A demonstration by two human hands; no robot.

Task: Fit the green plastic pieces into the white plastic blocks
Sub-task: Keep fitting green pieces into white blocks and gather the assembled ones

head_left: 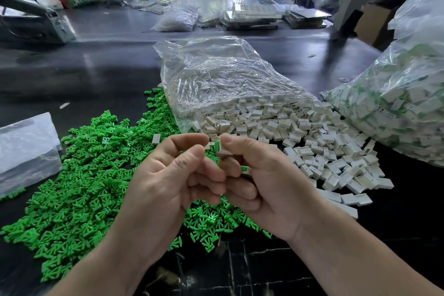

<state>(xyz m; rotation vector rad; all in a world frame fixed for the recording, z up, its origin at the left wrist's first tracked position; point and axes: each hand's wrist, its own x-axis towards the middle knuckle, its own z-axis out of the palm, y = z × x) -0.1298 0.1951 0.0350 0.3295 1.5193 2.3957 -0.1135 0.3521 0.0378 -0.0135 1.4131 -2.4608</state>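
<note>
**Green piece at the mouth of a white block, mid-fit**

Green piece (217, 144) sits at the opening of a white block (224, 151), both held up over the bench (96, 67) between the two heaps. Right hand (262, 175) has thumb and forefinger clamped on the block. A second block (245, 169) with green showing is tucked lower in the same hand. Left hand (168, 175) has its fingers curled, tips right by the green piece; can't tell if they grip it or just push. Loose green pieces (84, 175) are heaped on the left. Loose white blocks (312, 142) spill from a clear bag (228, 74) on the right. Parts look tiny, light and stiff, smooth so likely slippery; the thin green prongs could bend. Best hold: block by its flat sides, green piece by its broad end, press straight in.
</note>
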